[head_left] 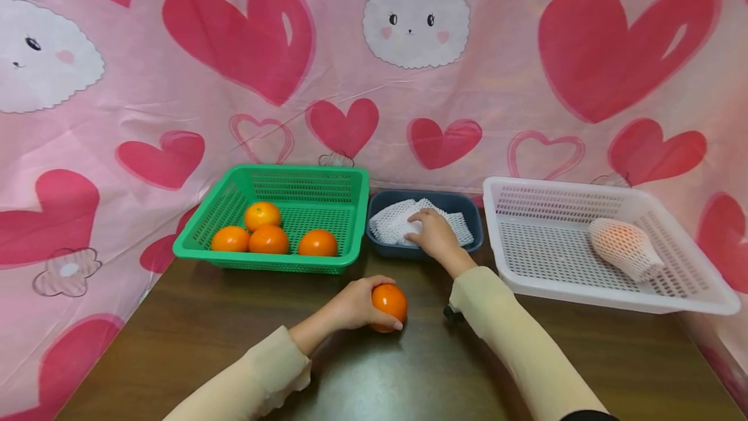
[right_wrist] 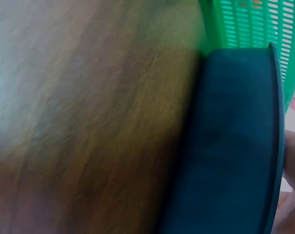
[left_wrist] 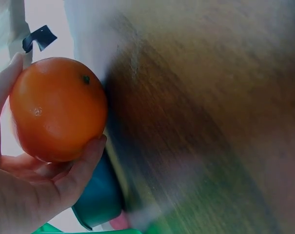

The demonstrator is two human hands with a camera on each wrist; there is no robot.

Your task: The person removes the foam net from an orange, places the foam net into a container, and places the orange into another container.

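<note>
My left hand (head_left: 354, 304) grips an orange (head_left: 389, 307) low over the table, thumb on the near side and fingers over the far side. The left wrist view shows the same orange (left_wrist: 59, 109) with its small green stem spot. My right hand (head_left: 434, 232) reaches into a dark blue bin (head_left: 393, 251) of white foam net sleeves (head_left: 390, 219). Its thumb and fingers are at the sleeves, slightly apart; I cannot tell if they pinch one. In the right wrist view, the wall of the bin (right_wrist: 225, 146) hides most of that hand.
At the back left, a green basket (head_left: 356, 213) holds several oranges (head_left: 269, 239). A white basket (head_left: 497, 239) at the right contains one orange in a foam net (head_left: 624, 249). The wooden table (head_left: 175, 336) ends at a pink heart-print cloth (head_left: 350, 70) behind the containers.
</note>
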